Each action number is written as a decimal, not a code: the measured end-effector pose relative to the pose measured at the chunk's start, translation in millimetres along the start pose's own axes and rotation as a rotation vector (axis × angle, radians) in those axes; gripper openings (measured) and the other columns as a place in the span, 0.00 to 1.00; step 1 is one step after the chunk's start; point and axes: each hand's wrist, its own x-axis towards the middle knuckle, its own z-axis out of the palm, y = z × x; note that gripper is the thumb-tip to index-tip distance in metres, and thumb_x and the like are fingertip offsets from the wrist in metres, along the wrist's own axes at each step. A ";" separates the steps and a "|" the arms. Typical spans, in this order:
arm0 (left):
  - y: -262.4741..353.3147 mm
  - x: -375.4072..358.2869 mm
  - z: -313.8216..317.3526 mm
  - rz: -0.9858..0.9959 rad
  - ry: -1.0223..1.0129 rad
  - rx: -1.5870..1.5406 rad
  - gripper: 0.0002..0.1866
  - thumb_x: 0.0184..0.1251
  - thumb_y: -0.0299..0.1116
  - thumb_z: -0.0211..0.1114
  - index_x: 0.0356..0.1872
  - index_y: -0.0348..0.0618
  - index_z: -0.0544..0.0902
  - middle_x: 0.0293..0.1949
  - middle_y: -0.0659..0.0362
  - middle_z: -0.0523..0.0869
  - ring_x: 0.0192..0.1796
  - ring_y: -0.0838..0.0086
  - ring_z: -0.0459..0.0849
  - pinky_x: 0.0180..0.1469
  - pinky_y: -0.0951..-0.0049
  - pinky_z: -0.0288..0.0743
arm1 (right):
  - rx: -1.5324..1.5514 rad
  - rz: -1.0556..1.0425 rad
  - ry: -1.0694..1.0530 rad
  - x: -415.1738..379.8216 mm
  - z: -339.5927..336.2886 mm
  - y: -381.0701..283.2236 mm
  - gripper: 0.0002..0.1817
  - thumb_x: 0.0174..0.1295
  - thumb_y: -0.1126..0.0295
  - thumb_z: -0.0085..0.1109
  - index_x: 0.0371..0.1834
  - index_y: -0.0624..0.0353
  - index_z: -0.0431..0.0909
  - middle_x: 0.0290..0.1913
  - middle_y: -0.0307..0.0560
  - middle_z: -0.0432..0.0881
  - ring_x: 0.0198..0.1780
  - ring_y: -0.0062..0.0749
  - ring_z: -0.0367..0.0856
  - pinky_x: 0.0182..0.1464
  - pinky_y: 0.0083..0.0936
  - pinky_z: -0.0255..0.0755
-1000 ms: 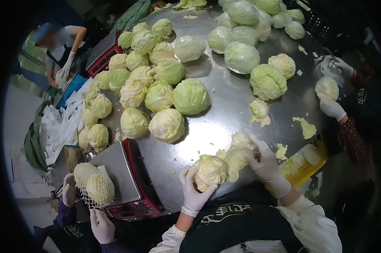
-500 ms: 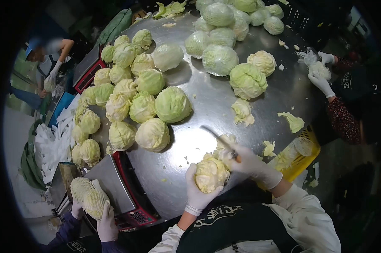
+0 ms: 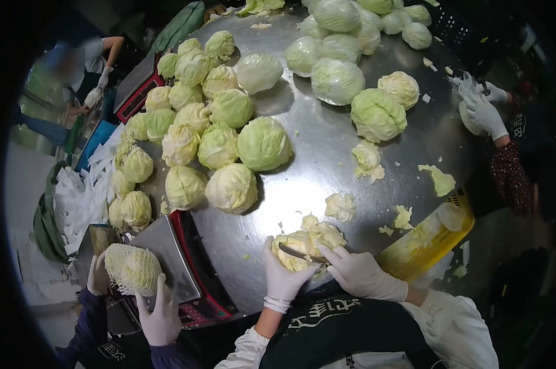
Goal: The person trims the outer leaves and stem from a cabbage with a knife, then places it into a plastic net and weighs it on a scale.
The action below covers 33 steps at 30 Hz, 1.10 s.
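Observation:
At the table's near edge, my gloved left hand (image 3: 284,278) is closed around the left side of a pale yellow-green cabbage (image 3: 297,238). My gloved right hand (image 3: 362,275) grips a knife (image 3: 297,253) with a curved blade, which lies across the top of that cabbage and points left. Loose outer leaves (image 3: 327,235) bulge at the cabbage's far right side, by my right fingertips. Just beyond them a cut leaf piece (image 3: 340,207) rests on the metal.
Bare cabbages (image 3: 232,187) crowd the left of the metal table (image 3: 315,160); wrapped ones (image 3: 337,80) stand at the back. A yellow crate (image 3: 413,258) of leaves is at right. At lower left, a co-worker's hands hold a netted cabbage (image 3: 133,269) beside a scale (image 3: 167,246). Another co-worker (image 3: 484,114) works at right.
My right hand has turned the knife from pointing up and away to lying across the cabbage. The view has shifted, moving the table's contents rightward. The lower-left co-worker's netted cabbage has tilted.

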 end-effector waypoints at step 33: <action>-55.0 -41.7 -61.9 0.080 -0.256 -0.214 0.64 0.47 0.30 0.84 0.81 0.40 0.47 0.79 0.47 0.55 0.82 0.54 0.57 0.82 0.54 0.53 | 0.380 0.493 0.614 26.2 -19.4 106.3 0.36 0.67 0.64 0.65 0.78 0.58 0.66 0.61 0.59 0.83 0.49 0.43 0.86 0.51 0.35 0.81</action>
